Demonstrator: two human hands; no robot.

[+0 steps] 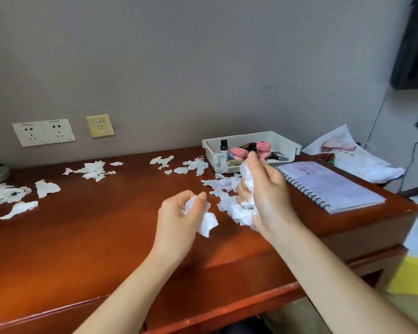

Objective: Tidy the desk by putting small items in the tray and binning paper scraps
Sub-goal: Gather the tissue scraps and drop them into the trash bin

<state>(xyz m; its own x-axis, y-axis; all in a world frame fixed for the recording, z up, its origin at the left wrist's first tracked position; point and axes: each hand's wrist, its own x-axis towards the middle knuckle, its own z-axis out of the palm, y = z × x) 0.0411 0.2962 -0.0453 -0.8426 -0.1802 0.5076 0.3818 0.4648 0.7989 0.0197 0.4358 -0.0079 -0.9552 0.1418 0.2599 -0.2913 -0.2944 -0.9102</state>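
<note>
Now | left hand fingers clench paper scraps | right hand fingers clutch a wad

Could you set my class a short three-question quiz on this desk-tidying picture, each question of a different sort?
1. True or false: the tray is empty.
2. Which lies right of the tray: A) spiral notebook B) wall sockets C) a mug?
3. Fill in: both the left hand and the right hand hold paper ____.

Key: 1 false; 2 A; 3 scraps.
</note>
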